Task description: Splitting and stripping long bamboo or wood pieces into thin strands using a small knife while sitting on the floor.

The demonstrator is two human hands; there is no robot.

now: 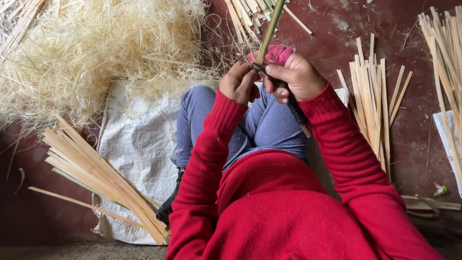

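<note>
My left hand grips the lower part of a long green bamboo strip that rises toward the top of the view. My right hand is closed on a dark knife handle, with the blade end pressed against the strip just under a pink cloth pad. Both hands meet above my knees, which are in blue striped trousers. Red sleeves cover both arms.
A big heap of pale bamboo shavings fills the upper left. Cut bamboo slats lie in bundles at lower left, at right and far right. A white woven sack is spread on the dark red floor.
</note>
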